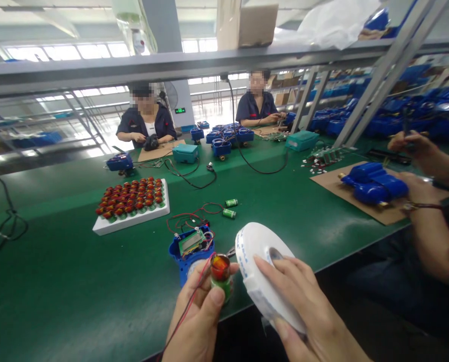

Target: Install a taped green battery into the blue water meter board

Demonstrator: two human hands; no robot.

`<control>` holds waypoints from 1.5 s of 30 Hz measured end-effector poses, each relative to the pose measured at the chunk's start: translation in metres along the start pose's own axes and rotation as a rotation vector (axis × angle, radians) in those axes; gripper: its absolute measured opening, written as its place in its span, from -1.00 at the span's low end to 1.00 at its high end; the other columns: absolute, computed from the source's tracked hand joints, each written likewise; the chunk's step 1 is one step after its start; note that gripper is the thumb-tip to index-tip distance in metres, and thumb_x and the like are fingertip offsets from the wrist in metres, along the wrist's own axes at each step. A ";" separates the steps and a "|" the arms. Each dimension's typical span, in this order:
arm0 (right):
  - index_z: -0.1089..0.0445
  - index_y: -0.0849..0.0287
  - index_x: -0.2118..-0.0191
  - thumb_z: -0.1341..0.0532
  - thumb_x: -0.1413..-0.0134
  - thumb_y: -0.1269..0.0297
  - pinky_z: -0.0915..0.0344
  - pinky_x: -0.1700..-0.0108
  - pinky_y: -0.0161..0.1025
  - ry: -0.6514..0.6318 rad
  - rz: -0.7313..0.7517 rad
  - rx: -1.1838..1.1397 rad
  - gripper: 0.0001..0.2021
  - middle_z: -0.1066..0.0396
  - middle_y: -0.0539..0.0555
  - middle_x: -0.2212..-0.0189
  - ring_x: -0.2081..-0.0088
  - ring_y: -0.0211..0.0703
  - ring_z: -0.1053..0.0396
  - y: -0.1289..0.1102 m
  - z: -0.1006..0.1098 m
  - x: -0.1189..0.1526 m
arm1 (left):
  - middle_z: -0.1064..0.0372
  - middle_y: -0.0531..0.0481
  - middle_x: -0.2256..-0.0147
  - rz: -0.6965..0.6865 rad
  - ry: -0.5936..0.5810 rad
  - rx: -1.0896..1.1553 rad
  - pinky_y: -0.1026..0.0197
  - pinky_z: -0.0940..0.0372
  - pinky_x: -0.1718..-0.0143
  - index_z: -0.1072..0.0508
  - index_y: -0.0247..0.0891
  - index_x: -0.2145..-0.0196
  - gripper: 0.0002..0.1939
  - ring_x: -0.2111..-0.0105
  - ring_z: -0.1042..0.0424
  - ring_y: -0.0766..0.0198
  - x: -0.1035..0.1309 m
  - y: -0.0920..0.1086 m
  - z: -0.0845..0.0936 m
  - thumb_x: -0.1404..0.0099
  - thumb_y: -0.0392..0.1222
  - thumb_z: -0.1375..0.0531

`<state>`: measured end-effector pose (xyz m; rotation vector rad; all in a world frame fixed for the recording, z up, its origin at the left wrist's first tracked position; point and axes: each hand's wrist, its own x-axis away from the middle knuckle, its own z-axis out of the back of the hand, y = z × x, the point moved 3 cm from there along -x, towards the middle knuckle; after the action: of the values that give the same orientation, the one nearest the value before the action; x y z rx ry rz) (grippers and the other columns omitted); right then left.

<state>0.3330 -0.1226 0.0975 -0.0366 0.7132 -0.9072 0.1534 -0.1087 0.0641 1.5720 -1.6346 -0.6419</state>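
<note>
While a smooth green desk [77, 291] spreads beneath the work, a grey metal shelf [194, 66] spans it at twelve o'clock, a black cable [234, 115] looping down in front. Co-workers sit beyond at eleven [147, 118] and twelve [257, 103]; another person's hands [420, 188] reach in at two o'clock, beside a glossy blue casting [375, 183] on brown cardboard [322, 177]. At ten o'clock, a white foam tray [124, 225] carries rows of green cylinders topped in amber film. Nearer, the right hand [303, 286] has its grip spread but firm on a thick white roll [262, 256], fingers across its flat side near the core. Just past the left hand, an open blue plastic housing [186, 264] shows a circuit board; partly hidden pliers [231, 252] lie between it and the roll. The left hand [199, 314] closes its grip round an upright amber-topped cell [221, 276], with thin red and black wires [188, 304] trailing over the hand. Two loose green cells [230, 208] lie at twelve o'clock. Blue lettering repeats along the roll's rim, too blurred to read.
</note>
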 end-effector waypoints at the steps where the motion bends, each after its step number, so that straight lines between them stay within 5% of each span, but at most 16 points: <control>1: -0.11 0.19 -0.30 0.00 -0.19 0.36 -0.17 -0.18 0.07 -0.003 0.013 -0.002 -0.45 -0.21 0.18 -0.13 -0.17 0.14 -0.16 -0.001 0.000 -0.001 | -0.51 -0.11 0.17 -0.009 0.018 0.014 0.21 -0.37 0.11 -0.57 -0.20 0.17 -0.53 0.24 -0.47 0.19 0.000 0.001 0.001 0.04 0.00 -0.47; 5: -0.12 0.21 -0.30 -0.02 -0.09 0.39 -0.20 -0.16 0.10 -0.010 0.045 -0.007 -0.39 -0.23 0.20 -0.11 -0.13 0.17 -0.20 -0.004 0.000 -0.006 | -0.52 -0.03 0.26 -0.047 0.006 0.038 0.27 -0.39 0.18 -0.60 -0.15 0.20 -0.57 0.28 -0.48 0.23 -0.001 0.005 0.002 0.07 -0.07 -0.49; 18: -0.22 0.19 -0.25 -0.06 0.13 0.42 -0.26 -0.06 0.09 -0.111 0.111 0.093 -0.30 -0.31 0.21 0.03 -0.01 0.17 -0.28 -0.021 0.013 -0.026 | -0.51 -0.11 0.03 0.016 0.041 0.047 0.00 -0.07 -0.26 -0.61 -0.18 0.18 -0.54 -0.12 -0.33 -0.04 0.002 0.001 0.013 0.09 -0.07 -0.50; 30: -0.22 0.19 -0.25 -0.06 0.16 0.40 -0.21 -0.08 0.09 -0.090 0.124 0.093 -0.28 -0.29 0.19 -0.01 -0.03 0.16 -0.24 -0.019 0.008 -0.027 | -0.47 -0.11 -0.01 -0.050 -0.115 -0.136 0.04 0.12 -0.31 -0.60 -0.17 0.14 -0.58 -0.17 -0.23 -0.02 -0.005 0.003 0.021 -0.07 0.05 -0.40; 40: -0.20 0.13 -0.27 -0.09 0.10 0.40 -0.11 -0.18 0.09 -0.202 0.034 0.051 -0.30 -0.27 0.17 -0.01 -0.08 0.15 -0.20 -0.024 0.014 -0.022 | -0.39 0.02 0.32 -0.215 -0.196 -0.353 0.34 -0.28 0.14 -0.60 -0.05 0.14 -0.71 0.26 -0.35 0.27 -0.003 0.012 0.012 -0.18 0.02 -0.33; 45: -0.16 0.14 -0.29 -0.07 0.10 0.40 -0.13 -0.15 0.15 -0.177 0.047 0.072 -0.28 -0.24 0.18 -0.04 -0.06 0.17 -0.22 -0.021 0.012 -0.022 | -0.42 0.00 0.15 -0.339 -0.258 -0.618 0.34 -0.31 0.08 -0.50 0.08 -0.01 -0.70 0.12 -0.39 0.24 -0.001 0.020 0.013 -0.33 -0.06 -0.19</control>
<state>0.3164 -0.1227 0.1253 -0.0357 0.5151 -0.8718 0.1311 -0.1075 0.0720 1.3344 -1.1695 -1.4257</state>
